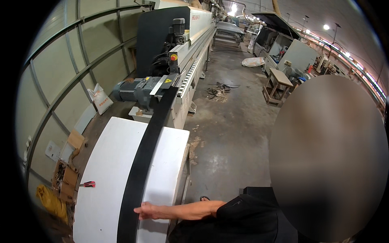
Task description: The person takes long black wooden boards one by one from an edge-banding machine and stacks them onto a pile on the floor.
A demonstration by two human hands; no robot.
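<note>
A long black board strip [148, 146] runs from the lower edge of the picture across a white tabletop [109, 150] to the machine's infeed end. My left hand [148, 211] reaches in from the right, its fingers closed at the strip's right edge near the front. The bare forearm comes out of a black sleeve. No right hand can be made out; a large blurred oval covers the right side and hides what lies behind it. A red utility knife [88, 184] rests on the tabletop's left side, apart from the hand.
A long white and dark machine [199, 20] stands ahead, with a motor [129, 90] at its near end. Cables [219, 92] lie on the floor, and a wooden stool [277, 85] stands to the right. A cardboard box [67, 178] and yellow sack [52, 202] sit by the left wall.
</note>
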